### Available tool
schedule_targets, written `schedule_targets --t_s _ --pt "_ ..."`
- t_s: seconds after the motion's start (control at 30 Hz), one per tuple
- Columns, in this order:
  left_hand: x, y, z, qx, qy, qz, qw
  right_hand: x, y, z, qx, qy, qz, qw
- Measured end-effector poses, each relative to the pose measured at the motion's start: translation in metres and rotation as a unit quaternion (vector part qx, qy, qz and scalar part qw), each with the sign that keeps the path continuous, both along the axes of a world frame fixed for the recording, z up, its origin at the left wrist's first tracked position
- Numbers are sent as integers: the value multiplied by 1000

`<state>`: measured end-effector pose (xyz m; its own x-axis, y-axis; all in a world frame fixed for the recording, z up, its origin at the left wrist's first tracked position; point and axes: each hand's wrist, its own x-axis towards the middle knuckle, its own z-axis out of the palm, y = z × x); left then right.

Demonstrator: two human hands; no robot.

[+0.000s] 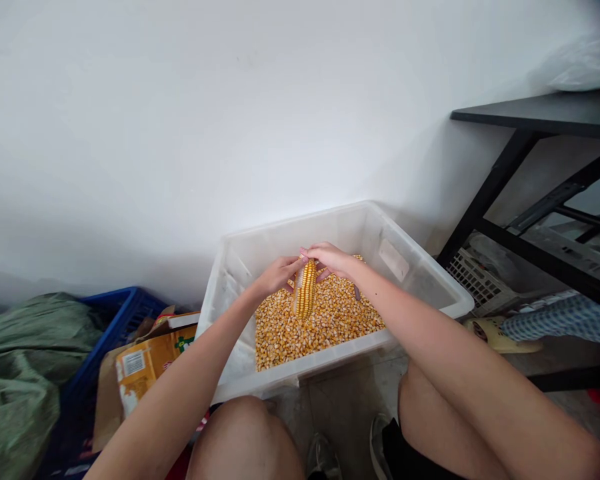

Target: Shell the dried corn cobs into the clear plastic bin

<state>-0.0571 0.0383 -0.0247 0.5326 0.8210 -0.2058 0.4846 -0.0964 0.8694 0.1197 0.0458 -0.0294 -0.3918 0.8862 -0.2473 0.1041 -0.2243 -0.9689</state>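
Observation:
Between my two hands is a yellow corn cob, its lower end pointing toward me. A pale strip without kernels runs along its left side, while rows of kernels cover the rest. My left hand grips the cob from the left near its far end. From the right, my right hand is closed on that same far end, fingers and thumb close to the left ones. Below them, loose corn kernels cover the bottom of a translucent white plastic bin. A small dark object lies on the kernels by my right forearm.
A white wall rises behind the bin. At left are a blue crate, green sacking and a cardboard box. A black-framed table stands at right, with a white basket and a yellowish clog beneath.

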Motion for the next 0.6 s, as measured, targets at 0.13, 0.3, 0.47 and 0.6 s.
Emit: schedule_targets --t_s 0.13,0.3,0.47,0.6 --pt "1 -2 -1 -1 6 -5 1000 -2 -1 -1 -6 -7 -3 1000" --pt "3 -2 -5 5 10 18 1000 -2 -2 -1 1 -26 -6 1000" --pt "2 -1 -6 -24 -14 13 1000 0 0 -1 5 -26 -4 1000" --pt "1 2 -7 -53 -31 34 998 1 1 -1 14 -33 -7 999"
